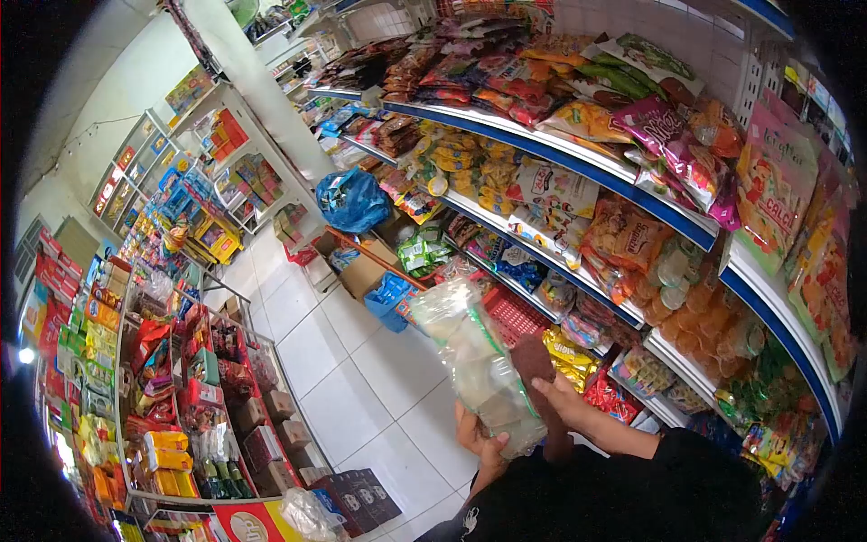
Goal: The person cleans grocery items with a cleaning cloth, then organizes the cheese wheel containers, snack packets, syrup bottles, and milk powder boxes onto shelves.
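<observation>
A clear plastic bag (488, 375) with a green strip down its side and pale pieces inside is tilted in front of me. My left hand (483, 443) grips its lower end, fingers closed around the edge. Closed on a brown cloth (533, 361), my right hand (562, 402) is at the bag's right side. Part of the cloth hangs below that hand and lies against the bag. The right fingertips are partly hidden by the cloth.
Shelves (551, 144) packed with snack bags curve along the right. A red basket (517, 316), a cardboard box (366, 271) and a blue plastic bag (354, 200) stand beside them. On the left is a rack (126, 397) of packets, across a white tiled floor (352, 406).
</observation>
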The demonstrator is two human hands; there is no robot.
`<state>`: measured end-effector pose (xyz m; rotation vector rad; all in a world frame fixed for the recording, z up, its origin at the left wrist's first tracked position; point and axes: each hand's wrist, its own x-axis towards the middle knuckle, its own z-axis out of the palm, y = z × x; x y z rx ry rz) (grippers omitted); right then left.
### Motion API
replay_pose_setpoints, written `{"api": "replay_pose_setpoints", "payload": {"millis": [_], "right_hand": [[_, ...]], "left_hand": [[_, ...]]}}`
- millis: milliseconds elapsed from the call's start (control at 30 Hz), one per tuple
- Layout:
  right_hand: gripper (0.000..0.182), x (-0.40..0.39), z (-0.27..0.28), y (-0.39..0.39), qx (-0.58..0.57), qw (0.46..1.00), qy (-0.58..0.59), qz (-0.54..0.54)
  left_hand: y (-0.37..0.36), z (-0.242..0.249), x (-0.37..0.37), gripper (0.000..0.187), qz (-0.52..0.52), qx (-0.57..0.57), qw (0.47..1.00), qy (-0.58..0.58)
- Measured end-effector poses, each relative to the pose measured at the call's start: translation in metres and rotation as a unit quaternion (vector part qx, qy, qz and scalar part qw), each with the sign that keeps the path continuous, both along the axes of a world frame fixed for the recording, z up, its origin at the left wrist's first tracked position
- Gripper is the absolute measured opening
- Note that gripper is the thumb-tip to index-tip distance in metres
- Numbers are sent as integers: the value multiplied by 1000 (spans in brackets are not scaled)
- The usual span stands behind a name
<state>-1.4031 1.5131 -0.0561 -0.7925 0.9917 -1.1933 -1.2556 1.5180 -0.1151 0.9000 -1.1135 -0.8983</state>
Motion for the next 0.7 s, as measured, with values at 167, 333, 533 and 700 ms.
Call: {"api": "replay_pose_setpoints", "payload": {"millis": [167,333,533,700], "right_hand": [[43,4,-7,14,5,999,10,35],[60,12,-16,22,-38,997,-22,58],[71,15,-11,25,1,978,-2,208],[71,19,-12,24,-81,984,29,158]], "left_hand": [[-1,1,-3,75,59,-31,997,27],[-3,9,-7,77,116,-69,984,114],[-3,34,-6,77,114,-68,956,262],[-9,-37,8,60,205,-171,962,50]]}}
